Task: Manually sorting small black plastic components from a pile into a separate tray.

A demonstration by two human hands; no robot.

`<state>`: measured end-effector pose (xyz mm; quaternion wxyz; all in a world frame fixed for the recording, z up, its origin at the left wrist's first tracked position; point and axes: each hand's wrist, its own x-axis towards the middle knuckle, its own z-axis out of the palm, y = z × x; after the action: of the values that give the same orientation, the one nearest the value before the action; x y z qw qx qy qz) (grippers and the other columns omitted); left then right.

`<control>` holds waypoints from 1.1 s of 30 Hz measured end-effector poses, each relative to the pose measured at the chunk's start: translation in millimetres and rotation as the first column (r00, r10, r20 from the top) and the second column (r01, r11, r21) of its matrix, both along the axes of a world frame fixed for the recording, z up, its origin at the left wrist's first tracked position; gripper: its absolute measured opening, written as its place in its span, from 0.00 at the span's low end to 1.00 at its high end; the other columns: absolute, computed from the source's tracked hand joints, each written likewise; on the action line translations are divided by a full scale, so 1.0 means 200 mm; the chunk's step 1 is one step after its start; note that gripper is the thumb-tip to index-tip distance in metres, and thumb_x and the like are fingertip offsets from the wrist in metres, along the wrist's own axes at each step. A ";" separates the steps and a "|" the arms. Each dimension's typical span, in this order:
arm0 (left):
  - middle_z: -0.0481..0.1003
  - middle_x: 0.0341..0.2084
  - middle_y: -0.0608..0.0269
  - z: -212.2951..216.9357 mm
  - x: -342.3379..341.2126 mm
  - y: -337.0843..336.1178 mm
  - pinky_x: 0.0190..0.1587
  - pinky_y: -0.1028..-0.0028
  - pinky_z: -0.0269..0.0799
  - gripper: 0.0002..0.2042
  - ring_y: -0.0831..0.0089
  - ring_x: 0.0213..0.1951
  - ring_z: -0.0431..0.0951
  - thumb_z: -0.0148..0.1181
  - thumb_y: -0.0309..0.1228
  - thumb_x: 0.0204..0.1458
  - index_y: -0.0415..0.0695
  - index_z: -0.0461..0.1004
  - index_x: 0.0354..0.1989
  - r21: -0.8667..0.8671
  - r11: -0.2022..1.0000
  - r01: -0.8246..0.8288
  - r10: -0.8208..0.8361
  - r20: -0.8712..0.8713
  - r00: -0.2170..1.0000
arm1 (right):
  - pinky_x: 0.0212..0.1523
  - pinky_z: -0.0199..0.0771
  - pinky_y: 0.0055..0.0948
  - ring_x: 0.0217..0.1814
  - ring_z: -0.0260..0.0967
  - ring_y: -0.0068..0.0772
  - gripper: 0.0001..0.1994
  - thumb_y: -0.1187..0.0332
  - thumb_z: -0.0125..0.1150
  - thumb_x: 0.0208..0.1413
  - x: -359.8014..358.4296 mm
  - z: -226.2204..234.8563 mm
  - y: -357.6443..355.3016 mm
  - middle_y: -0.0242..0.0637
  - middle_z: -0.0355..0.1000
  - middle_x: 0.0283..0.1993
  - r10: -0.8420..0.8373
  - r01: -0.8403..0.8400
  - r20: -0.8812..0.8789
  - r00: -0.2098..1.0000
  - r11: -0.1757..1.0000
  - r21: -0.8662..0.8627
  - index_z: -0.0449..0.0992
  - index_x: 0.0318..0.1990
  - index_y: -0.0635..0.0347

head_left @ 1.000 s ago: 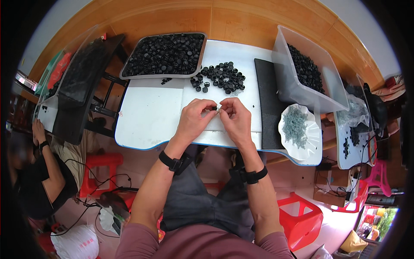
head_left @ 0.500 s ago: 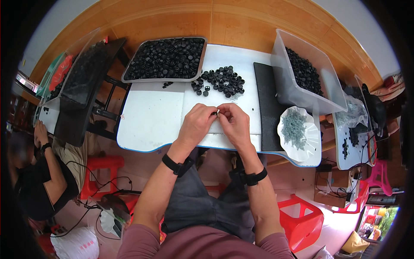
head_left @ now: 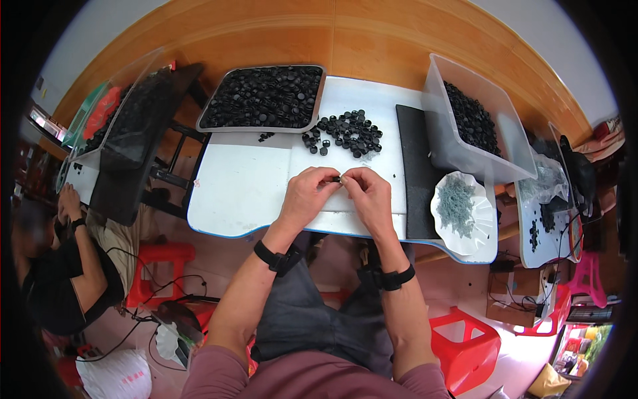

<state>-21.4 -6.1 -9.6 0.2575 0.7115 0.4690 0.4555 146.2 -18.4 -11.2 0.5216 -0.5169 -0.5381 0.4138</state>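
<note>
My left hand (head_left: 308,195) is closed in a pinch over the near part of the white table, with a small black cap (head_left: 336,179) at its fingertips. Against that cap, the thumb and forefinger of my right hand (head_left: 369,197) are pressed together; whatever they hold is too small to make out. Just beyond my hands lies a loose pile of black round caps (head_left: 355,132). Some of them stand with their hollow side showing. A metal tray (head_left: 319,113) full of similar black caps sits behind and to the left.
At right, a black mat (head_left: 420,193) lies beside a clear bin (head_left: 458,156) of black parts. A white fluted dish (head_left: 480,223) holds small grey-green pieces. Left, another person (head_left: 73,246) sits at a dark side table (head_left: 126,179). A red stool (head_left: 465,352) stands at lower right.
My fingertips stay together around the small cap, with a slight shift of the grip. The whole view has moved a little, so the table sits slightly lower and further right.
</note>
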 end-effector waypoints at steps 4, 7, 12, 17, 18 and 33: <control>0.85 0.35 0.56 0.01 -0.01 -0.01 0.39 0.72 0.81 0.10 0.68 0.36 0.86 0.71 0.24 0.53 0.40 0.82 0.44 -0.059 0.998 0.036 -0.038 -0.021 0.999 | 0.34 0.73 0.24 0.31 0.72 0.20 0.06 0.73 0.67 0.60 0.00 0.01 0.00 0.35 0.79 0.33 0.002 -0.005 0.055 0.998 0.998 0.055 0.82 0.40 0.68; 0.85 0.36 0.55 0.02 -0.01 -0.01 0.40 0.72 0.80 0.10 0.69 0.38 0.87 0.70 0.24 0.55 0.40 0.81 0.45 -0.072 0.996 0.048 -0.050 -0.028 0.998 | 0.34 0.72 0.24 0.31 0.71 0.20 0.05 0.74 0.67 0.60 -0.01 0.01 -0.01 0.35 0.79 0.34 0.011 -0.019 0.099 0.995 0.996 0.083 0.82 0.40 0.67; 0.85 0.37 0.56 0.04 0.01 -0.03 0.42 0.74 0.80 0.11 0.71 0.40 0.87 0.69 0.24 0.57 0.39 0.79 0.47 -0.141 0.987 0.080 -0.068 0.087 0.994 | 0.34 0.71 0.22 0.32 0.70 0.19 0.04 0.75 0.66 0.60 0.01 0.02 -0.01 0.33 0.78 0.36 0.023 -0.023 -0.002 1.000 0.995 0.095 0.82 0.40 0.67; 0.85 0.38 0.60 0.05 -0.01 -0.02 0.44 0.73 0.79 0.11 0.73 0.42 0.86 0.68 0.25 0.58 0.39 0.79 0.48 -0.134 0.987 0.093 -0.068 0.180 0.981 | 0.34 0.68 0.20 0.32 0.68 0.17 0.05 0.77 0.66 0.60 0.02 0.01 -0.01 0.32 0.77 0.38 0.035 -0.017 -0.125 0.992 0.989 0.144 0.84 0.41 0.66; 0.85 0.38 0.60 0.05 -0.02 -0.02 0.45 0.73 0.79 0.11 0.73 0.43 0.86 0.68 0.25 0.58 0.39 0.79 0.48 -0.136 0.986 0.093 -0.075 0.136 0.988 | 0.34 0.68 0.20 0.32 0.68 0.17 0.05 0.77 0.66 0.60 0.02 0.01 -0.01 0.32 0.77 0.38 0.031 -0.013 -0.125 0.992 0.989 0.145 0.84 0.41 0.66; 0.86 0.34 0.60 0.06 -0.01 -0.02 0.40 0.77 0.78 0.10 0.77 0.36 0.84 0.70 0.26 0.58 0.37 0.82 0.45 -0.206 0.974 0.092 -0.050 0.201 0.978 | 0.32 0.66 0.20 0.31 0.66 0.17 0.06 0.77 0.66 0.58 0.03 0.01 -0.01 0.32 0.76 0.38 0.048 -0.043 -0.041 0.998 0.991 0.123 0.84 0.42 0.66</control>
<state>-23.7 -11.0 2.6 0.3933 0.6483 0.4621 0.4600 151.4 -20.0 -8.9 0.5543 -0.4624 -0.5626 0.4031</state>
